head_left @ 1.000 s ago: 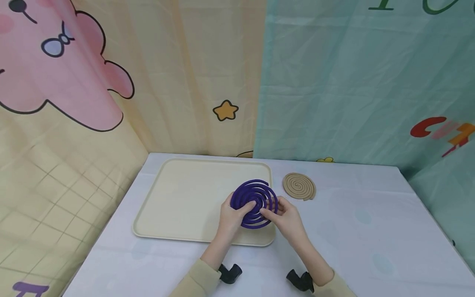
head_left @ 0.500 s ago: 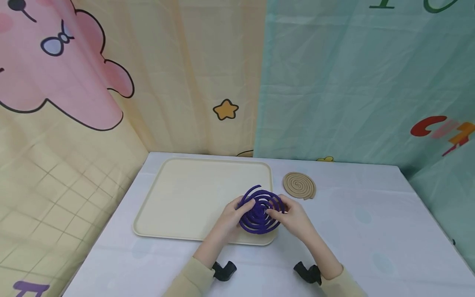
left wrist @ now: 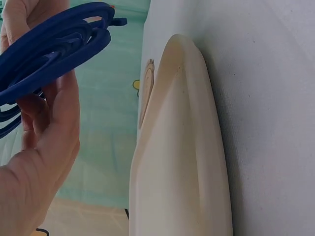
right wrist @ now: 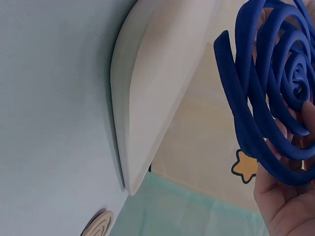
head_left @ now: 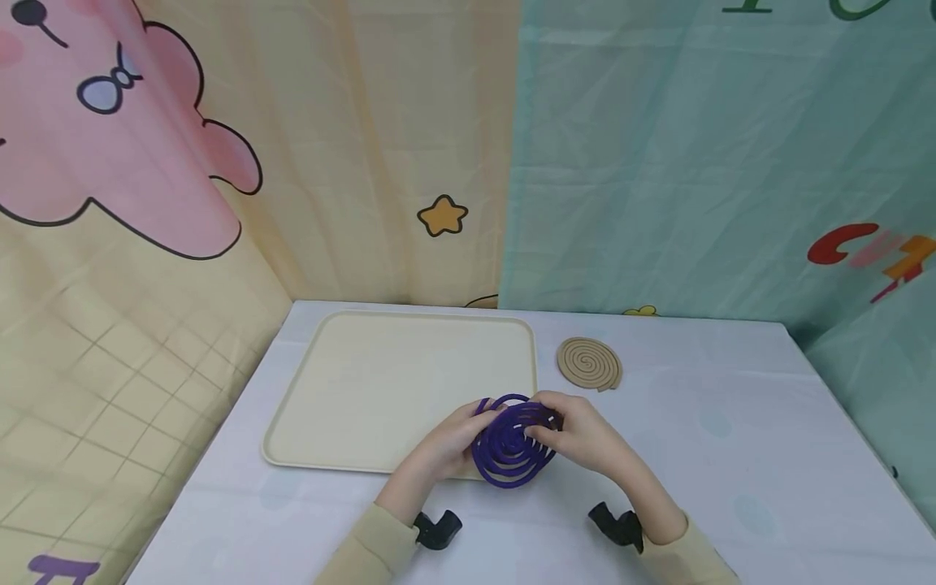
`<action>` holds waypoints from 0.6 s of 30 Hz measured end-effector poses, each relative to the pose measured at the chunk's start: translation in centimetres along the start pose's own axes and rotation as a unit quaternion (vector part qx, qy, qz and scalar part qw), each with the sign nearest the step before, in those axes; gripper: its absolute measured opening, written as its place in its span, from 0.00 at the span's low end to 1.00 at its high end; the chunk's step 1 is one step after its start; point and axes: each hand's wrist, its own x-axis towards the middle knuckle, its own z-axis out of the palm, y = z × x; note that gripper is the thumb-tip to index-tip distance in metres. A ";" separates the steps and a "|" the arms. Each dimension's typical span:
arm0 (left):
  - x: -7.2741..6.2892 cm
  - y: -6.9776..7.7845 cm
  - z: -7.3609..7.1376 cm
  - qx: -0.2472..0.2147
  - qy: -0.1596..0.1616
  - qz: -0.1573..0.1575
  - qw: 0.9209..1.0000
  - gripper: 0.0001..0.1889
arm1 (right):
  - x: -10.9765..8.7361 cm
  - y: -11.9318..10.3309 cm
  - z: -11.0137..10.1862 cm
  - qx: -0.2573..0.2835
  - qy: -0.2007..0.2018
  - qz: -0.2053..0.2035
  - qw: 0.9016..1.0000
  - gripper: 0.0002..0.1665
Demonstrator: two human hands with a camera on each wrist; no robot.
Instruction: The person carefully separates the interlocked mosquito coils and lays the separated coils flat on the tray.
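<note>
A purple mosquito coil (head_left: 512, 463), looking bluer in the wrist views, is held up over the front right corner of the cream tray (head_left: 395, 390). Its rings are spread and out of plane, with a loose end (right wrist: 226, 61) standing away in the right wrist view. My left hand (head_left: 452, 439) grips its left edge, thumb on top and fingers underneath. From the right, my right hand (head_left: 585, 435) pinches the inner rings between thumb and fingers. Some fingertips are hidden beneath the coil. A brown mosquito coil (head_left: 588, 363) lies flat on the table, right of the tray.
The white-covered table (head_left: 717, 455) extends right of the tray. A cartoon-printed curtain (head_left: 395, 162) hangs behind it. Black wrist mounts (head_left: 439, 530) sit at both sleeves.
Both hands have brought the purple coil closer to me and slightly right. Its rings have shifted and tilted as the hands work on it. The tray and brown coil stay put.
</note>
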 end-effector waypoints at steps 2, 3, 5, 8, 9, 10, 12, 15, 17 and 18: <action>-0.1 0.0 0.0 -0.009 0.004 0.006 1.000 0.19 | 0.0 -0.1 -0.1 0.011 0.002 0.008 1.000 0.09; -0.1 0.1 0.0 -0.014 0.007 0.012 1.000 0.17 | 0.0 0.0 -0.2 0.020 0.004 0.014 1.000 0.10; -0.1 0.1 0.0 -0.024 0.010 0.024 0.999 0.14 | 0.0 0.1 -0.3 0.044 0.010 0.034 0.998 0.11; -0.1 0.0 -0.2 -0.036 0.021 0.038 0.998 0.11 | -0.1 0.4 -0.4 0.086 0.017 0.065 0.994 0.13; -0.1 0.0 -0.2 -0.038 0.020 0.043 0.998 0.11 | -0.2 0.4 -0.4 0.094 0.019 0.071 0.993 0.13; -0.1 0.0 -0.2 -0.042 0.019 0.047 0.998 0.11 | -0.3 0.5 -0.4 0.098 0.023 0.075 0.992 0.13; -0.1 0.0 -0.2 -0.043 0.016 0.054 0.997 0.10 | -0.3 0.5 -0.4 0.100 0.031 0.074 0.992 0.12; 0.0 0.0 -0.1 -0.035 0.011 0.065 0.997 0.09 | -0.3 0.4 -0.4 0.085 0.050 0.065 0.993 0.10; -0.1 0.0 -0.1 -0.031 0.009 0.069 0.997 0.09 | -0.2 0.4 -0.4 0.081 0.060 0.061 0.993 0.09; -0.1 0.0 0.0 -0.031 0.009 0.070 0.997 0.08 | -0.2 0.4 -0.3 0.081 0.064 0.060 0.993 0.09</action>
